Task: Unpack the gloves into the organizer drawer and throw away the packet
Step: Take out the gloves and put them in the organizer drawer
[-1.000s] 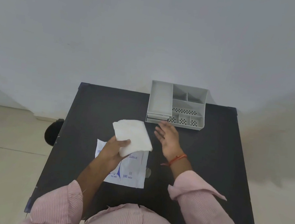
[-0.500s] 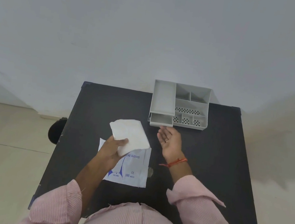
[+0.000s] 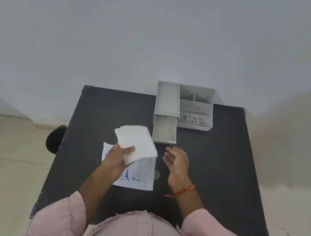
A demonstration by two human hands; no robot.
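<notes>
My left hand (image 3: 119, 157) grips a white folded stack of gloves (image 3: 135, 143) and holds it above the table, just left of the drawer. The flat white packet (image 3: 139, 176) with blue print lies on the black table under that hand. At the table's far edge stands a grey organizer (image 3: 195, 107). Its drawer (image 3: 164, 128) is pulled out toward me and looks empty. My right hand (image 3: 176, 164) hovers open just in front of the drawer, palm turned to the left, holding nothing.
The black table (image 3: 223, 165) stands against a plain wall. A dark round object (image 3: 55, 139) sits on the tiled floor beside the table's left edge. A small pale scrap (image 3: 157, 174) lies on the table next to the packet.
The drawer has slid out of the organizer toward me. My right hand drew back from the drawer front and let go. My left hand kept the glove stack almost still.
</notes>
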